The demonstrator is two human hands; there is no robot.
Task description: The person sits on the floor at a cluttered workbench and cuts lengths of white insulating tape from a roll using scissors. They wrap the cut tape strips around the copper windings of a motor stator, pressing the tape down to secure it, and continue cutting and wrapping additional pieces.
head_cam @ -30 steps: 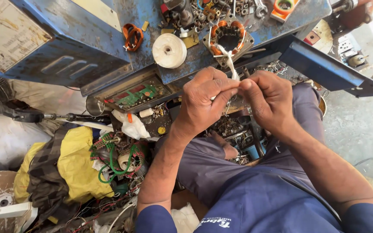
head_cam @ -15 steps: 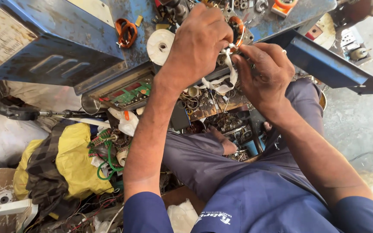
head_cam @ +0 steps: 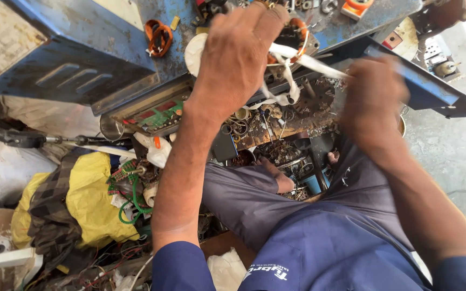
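Hands: left hand (head_cam: pixel 238 59) closed over the motor stator (head_cam: pixel 292 40) on the blue table (head_cam: pixel 109 48); right hand (head_cam: pixel 373 99), blurred, pinches the white tape (head_cam: pixel 319 63) pulled taut betw. them. Tape looks thin, soft, light, prob. tears easily; best held near its free end. Stator: rigid metal w/ copper windings. White tape roll (head_cam: pixel 194 51) beside it.

Both hands (head_cam: pixel 297 81) on white tape (head_cam: pixel 292 59)
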